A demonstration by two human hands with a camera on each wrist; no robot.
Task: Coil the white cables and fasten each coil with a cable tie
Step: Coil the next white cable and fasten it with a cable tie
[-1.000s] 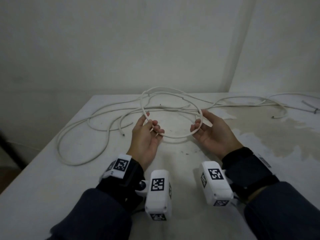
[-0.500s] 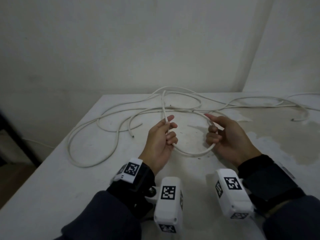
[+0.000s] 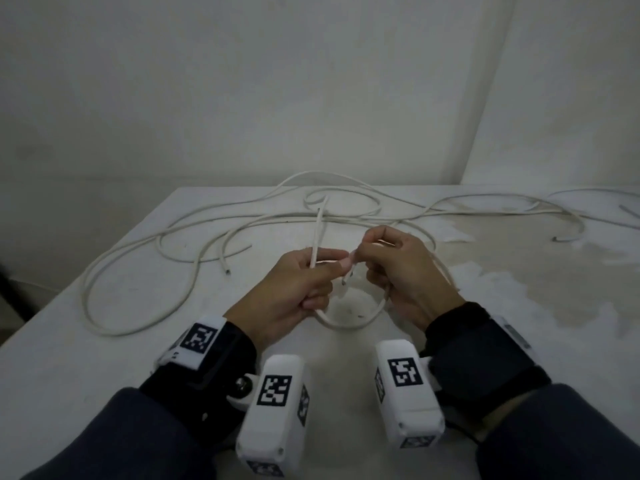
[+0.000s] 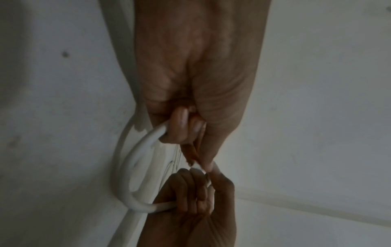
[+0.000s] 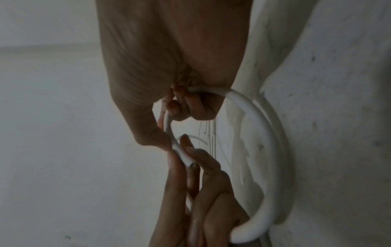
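Observation:
Over the middle of the table I hold a white cable bent into one small loop (image 3: 346,323). My left hand (image 3: 332,268) grips one side of the loop with curled fingers, and its thumb and forefinger pinch the cut cable end (image 5: 188,160). My right hand (image 3: 367,251) is curled round the other side of the loop (image 5: 275,150), fingertips against the left hand's. In the left wrist view the loop (image 4: 127,175) arcs between both fists. From the left hand a strand (image 3: 319,230) runs away to the tangle at the back. I see no cable tie.
More white cable (image 3: 138,271) sprawls in wide curves over the left half of the white table (image 3: 86,358), with a loose end (image 3: 227,271). Another cable (image 3: 571,233) lies at the right rear on a stained patch. The table's left edge and the back wall are near.
The hands, apart on a wide loop a second ago, have come together. The loop has shrunk and now hangs beneath them, and the left fingers now pinch the cable end.

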